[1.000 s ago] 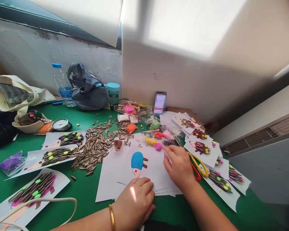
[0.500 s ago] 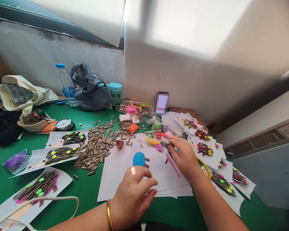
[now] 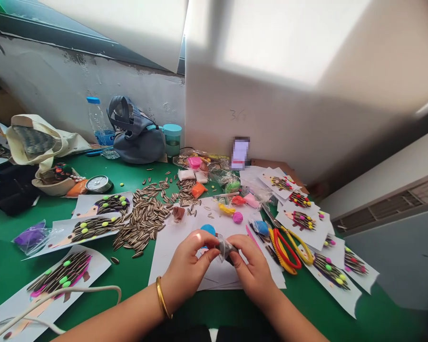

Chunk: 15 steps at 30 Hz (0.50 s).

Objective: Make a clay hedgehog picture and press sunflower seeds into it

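Between my two hands, over the white paper (image 3: pixel 171 247), is a small clear plastic bag (image 3: pixel 224 247) with something dark in it. My left hand (image 3: pixel 192 259) pinches one side of the bag. On its other side, my right hand (image 3: pixel 251 266) grips it between thumb and fingers. A blue clay shape (image 3: pixel 208 229) lies on the paper, partly hidden behind my left hand. Beyond my hands are a magenta clay ball (image 3: pixel 237 217), yellow clay (image 3: pixel 226 209) and a brown clay packet (image 3: pixel 179 214).
Sunflower seeds (image 3: pixel 144 218) are heaped left of the paper. Red and yellow scissors (image 3: pixel 287 251) and a blue clay packet (image 3: pixel 261 227) lie at the right. Hedgehog cards (image 3: pixel 301 221) flank both sides. A bottle (image 3: pixel 103 133), grey bag (image 3: pixel 139 142) and phone (image 3: pixel 240 153) stand behind.
My right hand has come back toward me with the small bag, uncovering the scissors and blue packet. My left hand has moved slightly up and now holds the bag too.
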{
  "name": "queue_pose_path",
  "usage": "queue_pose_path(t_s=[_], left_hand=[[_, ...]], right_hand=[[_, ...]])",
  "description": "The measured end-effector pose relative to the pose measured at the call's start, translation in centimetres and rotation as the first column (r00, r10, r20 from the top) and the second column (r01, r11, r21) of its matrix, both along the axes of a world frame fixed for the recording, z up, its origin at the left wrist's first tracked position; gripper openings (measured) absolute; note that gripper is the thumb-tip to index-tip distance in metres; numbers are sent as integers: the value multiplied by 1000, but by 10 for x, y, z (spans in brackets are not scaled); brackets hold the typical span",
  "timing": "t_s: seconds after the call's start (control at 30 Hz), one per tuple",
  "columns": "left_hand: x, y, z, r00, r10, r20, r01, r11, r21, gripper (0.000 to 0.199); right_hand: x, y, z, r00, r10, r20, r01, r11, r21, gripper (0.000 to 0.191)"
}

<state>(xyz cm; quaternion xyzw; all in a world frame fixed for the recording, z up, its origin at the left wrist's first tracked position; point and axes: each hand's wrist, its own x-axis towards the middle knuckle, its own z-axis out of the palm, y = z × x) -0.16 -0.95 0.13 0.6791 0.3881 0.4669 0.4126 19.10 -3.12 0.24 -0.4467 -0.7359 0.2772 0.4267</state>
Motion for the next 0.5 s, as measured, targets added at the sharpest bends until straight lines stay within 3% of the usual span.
queue_pose_path(t_s=[0.27, 0.5], left_hand=[[-1, 5, -4, 997, 21, 77, -18, 999, -38, 6], [0, 5, 2, 998, 52, -28, -54, 995, -82, 13]], right_hand=[[1, 0, -5, 995, 69, -70, -72, 996, -51, 18], [3, 2, -4, 996, 91, 5, -91, 995, -27, 17]])
